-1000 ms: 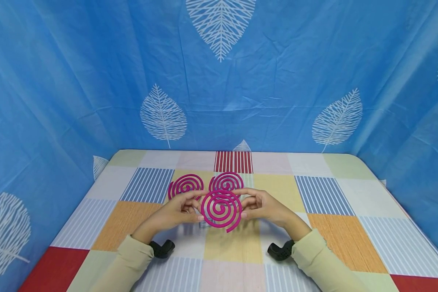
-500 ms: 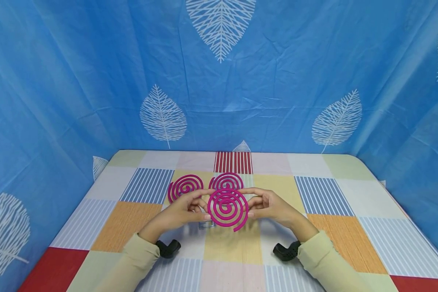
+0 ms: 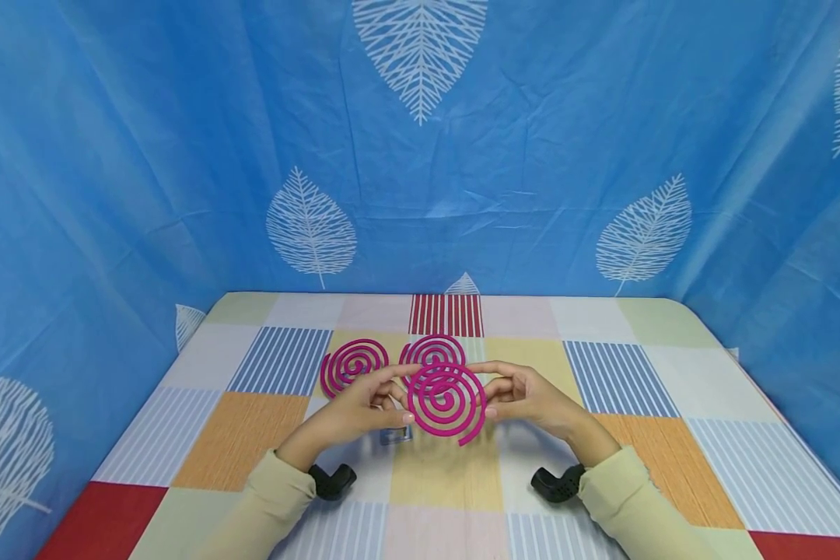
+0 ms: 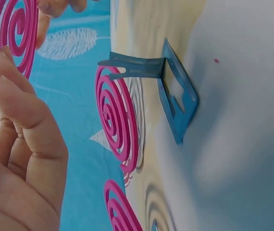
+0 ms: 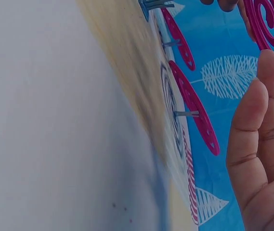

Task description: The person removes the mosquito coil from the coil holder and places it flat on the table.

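Note:
A magenta mosquito coil point(image 3: 446, 402) is held up between both hands, its spiral face toward the head camera. My left hand point(image 3: 367, 406) pinches its left edge, and my right hand point(image 3: 532, 404) pinches the right edge, index fingers high and thumbs low. Beneath the left fingertips, a small blue-grey metal coil stand point(image 3: 396, 434) rests on the cloth. The left wrist view shows this stand's flat base point(image 4: 187, 113) with a forked prong rising from it, bearing no coil.
Behind the hands, two more magenta coils sit raised on metal stands: the left coil point(image 3: 356, 365) and the middle coil point(image 3: 435, 350), partly overlapped by the held one. A patchwork tablecloth point(image 3: 353, 529) covers the table; a blue leaf-print curtain point(image 3: 504, 155) surrounds its back and sides.
Both hands have shifted a little to the right together with the held coil, uncovering more of the stand below the left hand. The two coils behind stay in place.

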The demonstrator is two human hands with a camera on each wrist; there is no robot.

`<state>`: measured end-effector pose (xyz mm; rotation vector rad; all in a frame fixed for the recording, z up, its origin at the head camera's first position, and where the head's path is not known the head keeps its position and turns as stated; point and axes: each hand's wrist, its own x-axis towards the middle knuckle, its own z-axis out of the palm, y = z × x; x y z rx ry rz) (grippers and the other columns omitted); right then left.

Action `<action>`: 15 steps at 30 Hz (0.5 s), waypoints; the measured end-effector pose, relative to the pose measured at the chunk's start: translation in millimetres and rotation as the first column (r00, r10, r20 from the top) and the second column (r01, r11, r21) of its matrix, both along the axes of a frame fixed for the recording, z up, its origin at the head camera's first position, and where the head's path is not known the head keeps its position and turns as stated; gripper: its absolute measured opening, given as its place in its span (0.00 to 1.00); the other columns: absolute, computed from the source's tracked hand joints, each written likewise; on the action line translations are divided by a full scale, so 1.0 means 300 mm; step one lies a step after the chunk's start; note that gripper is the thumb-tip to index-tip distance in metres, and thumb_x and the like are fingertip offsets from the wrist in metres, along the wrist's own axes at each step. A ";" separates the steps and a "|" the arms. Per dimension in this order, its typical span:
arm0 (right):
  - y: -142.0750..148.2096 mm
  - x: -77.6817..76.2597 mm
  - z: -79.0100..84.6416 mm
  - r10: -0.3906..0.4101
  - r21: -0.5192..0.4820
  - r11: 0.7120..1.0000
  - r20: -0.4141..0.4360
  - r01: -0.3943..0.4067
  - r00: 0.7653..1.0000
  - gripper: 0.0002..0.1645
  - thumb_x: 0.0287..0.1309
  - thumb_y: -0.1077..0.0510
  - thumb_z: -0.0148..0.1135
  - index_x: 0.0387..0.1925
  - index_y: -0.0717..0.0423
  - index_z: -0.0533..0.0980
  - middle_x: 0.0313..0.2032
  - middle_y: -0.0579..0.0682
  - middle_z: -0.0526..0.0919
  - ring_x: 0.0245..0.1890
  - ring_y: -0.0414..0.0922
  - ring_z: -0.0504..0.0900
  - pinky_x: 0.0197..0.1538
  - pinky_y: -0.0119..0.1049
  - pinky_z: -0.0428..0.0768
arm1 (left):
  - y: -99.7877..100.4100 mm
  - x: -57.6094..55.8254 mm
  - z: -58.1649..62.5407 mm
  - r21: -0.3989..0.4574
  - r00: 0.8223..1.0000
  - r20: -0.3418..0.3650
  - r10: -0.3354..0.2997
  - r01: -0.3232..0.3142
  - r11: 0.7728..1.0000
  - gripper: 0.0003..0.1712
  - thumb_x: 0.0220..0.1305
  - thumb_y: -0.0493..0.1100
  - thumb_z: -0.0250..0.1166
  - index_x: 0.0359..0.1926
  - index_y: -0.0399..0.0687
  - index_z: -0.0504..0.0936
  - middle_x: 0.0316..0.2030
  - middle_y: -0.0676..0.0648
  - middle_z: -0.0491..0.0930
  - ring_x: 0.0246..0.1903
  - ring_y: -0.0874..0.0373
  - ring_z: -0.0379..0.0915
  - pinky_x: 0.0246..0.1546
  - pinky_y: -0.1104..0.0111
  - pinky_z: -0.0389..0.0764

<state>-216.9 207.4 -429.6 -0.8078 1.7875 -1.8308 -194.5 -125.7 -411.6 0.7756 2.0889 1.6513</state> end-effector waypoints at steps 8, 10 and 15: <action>0.030 -0.004 0.002 -0.001 -0.003 1.000 0.007 0.001 1.000 0.35 0.68 0.69 0.69 0.74 0.58 0.73 0.46 0.46 0.91 0.48 0.44 0.89 0.49 0.35 0.85 | 0.034 -0.006 0.004 -0.015 1.000 -0.001 0.008 -0.008 1.000 0.42 0.72 0.32 0.71 0.81 0.33 0.63 0.40 0.48 0.83 0.34 0.57 0.76 0.38 0.70 0.79; 0.036 -0.007 0.004 -0.007 0.001 1.000 0.001 0.007 1.000 0.35 0.68 0.68 0.69 0.74 0.57 0.73 0.46 0.46 0.91 0.48 0.44 0.89 0.50 0.35 0.85 | 0.041 -0.010 0.008 -0.020 1.000 -0.001 0.009 -0.009 1.000 0.42 0.72 0.32 0.71 0.81 0.34 0.63 0.40 0.48 0.83 0.34 0.57 0.76 0.37 0.70 0.78; 0.051 -0.009 0.010 -0.016 0.005 1.000 -0.013 0.016 1.000 0.35 0.68 0.69 0.69 0.74 0.57 0.73 0.47 0.46 0.92 0.48 0.42 0.89 0.51 0.36 0.84 | 0.057 -0.013 0.016 -0.027 1.000 0.008 0.011 -0.011 1.000 0.42 0.73 0.33 0.71 0.81 0.34 0.63 0.40 0.48 0.83 0.35 0.54 0.77 0.39 0.66 0.80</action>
